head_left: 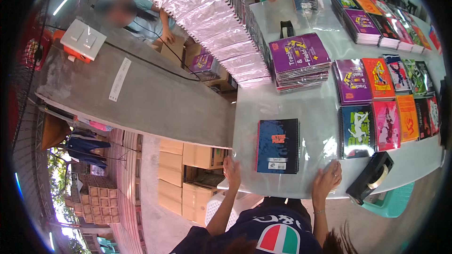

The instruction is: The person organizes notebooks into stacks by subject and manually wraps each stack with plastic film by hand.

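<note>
Head view: a dark blue spiral notebook (278, 146) lies flat on the pale counter (407, 167), its spiral edge towards 3 o'clock. Taking that notebook as the dial's centre, the left hand (232, 173) is at 8 o'clock by the counter's edge, fingers loosely extended, nothing visible in it. At 4 o'clock the right hand (326, 178) bends its fingers at shiny clear film (324, 150); whether it pinches the film, I cannot tell. A purple notebook stack (300, 61) stands towards 12 o'clock, colourful notebooks (386, 117) at 2.
</note>
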Tool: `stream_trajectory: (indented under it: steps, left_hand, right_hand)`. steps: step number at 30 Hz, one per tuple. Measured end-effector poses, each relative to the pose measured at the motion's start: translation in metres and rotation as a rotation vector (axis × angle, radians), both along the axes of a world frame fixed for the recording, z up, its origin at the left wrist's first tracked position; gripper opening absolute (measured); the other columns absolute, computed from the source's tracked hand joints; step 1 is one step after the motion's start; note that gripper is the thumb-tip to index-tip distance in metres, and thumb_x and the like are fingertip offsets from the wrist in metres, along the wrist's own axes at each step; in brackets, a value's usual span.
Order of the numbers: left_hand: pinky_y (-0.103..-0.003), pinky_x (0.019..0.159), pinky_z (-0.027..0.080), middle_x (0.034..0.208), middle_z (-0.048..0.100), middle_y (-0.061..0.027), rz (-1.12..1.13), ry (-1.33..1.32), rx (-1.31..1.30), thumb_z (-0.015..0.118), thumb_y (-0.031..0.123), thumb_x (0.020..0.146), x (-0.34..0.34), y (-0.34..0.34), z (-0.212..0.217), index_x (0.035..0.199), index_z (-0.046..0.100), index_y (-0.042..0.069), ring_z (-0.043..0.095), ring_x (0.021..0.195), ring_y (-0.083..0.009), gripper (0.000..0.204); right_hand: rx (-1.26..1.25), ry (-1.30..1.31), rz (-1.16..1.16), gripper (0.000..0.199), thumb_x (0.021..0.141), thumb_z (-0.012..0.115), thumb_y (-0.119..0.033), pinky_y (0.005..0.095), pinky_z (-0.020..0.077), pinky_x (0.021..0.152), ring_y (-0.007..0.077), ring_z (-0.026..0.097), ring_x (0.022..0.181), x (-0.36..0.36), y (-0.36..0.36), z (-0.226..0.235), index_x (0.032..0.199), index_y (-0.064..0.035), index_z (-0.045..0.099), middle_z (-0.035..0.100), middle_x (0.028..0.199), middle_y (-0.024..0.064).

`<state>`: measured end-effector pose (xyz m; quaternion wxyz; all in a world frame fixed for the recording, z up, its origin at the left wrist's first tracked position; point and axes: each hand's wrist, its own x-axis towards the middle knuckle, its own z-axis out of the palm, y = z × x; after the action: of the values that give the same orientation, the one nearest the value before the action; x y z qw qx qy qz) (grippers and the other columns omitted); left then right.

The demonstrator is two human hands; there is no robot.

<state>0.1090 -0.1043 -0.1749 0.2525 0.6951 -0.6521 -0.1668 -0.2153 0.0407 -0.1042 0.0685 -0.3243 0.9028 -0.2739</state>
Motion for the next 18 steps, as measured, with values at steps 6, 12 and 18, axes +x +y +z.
stream_trajectory:
  steps: [6,12,18]
  left_hand:
    - [-0.061,0.108,0.007,0.151,0.029,-0.0135,0.101,-0.022,0.129,0.047,0.041,0.095,-0.041,0.004,0.027,0.145,0.035,0.015,0.023,0.141,-0.0315,0.057]
    - [-0.063,0.107,0.012,0.148,0.035,-0.0120,0.112,-0.045,0.093,0.053,0.034,0.094,-0.041,0.006,0.024,0.142,0.040,0.017,0.027,0.140,-0.0293,0.053]
    - [-0.052,0.106,0.028,0.136,0.048,-0.0113,-0.030,0.027,-0.083,0.057,0.033,0.091,-0.005,-0.002,0.004,0.130,0.052,0.009,0.040,0.129,-0.0298,0.046]
  right_hand:
    - [0.098,0.032,0.063,0.054,0.089,0.055,-0.016,0.0518,0.0153,0.110,0.0322,0.028,0.135,-0.008,0.004,-0.011,0.138,-0.0021,0.038,0.034,0.143,0.0187]
    - [-0.028,0.013,-0.016,0.052,0.088,0.055,-0.016,0.0523,0.0148,0.110,0.0342,0.027,0.135,-0.008,0.005,-0.013,0.137,-0.0035,0.041,0.032,0.145,0.0206]
    - [0.071,-0.002,0.127,0.058,0.086,0.057,-0.014,0.0525,0.0150,0.109,0.0370,0.026,0.134,-0.007,0.005,-0.004,0.140,-0.0039,0.037,0.031,0.145,0.0219]
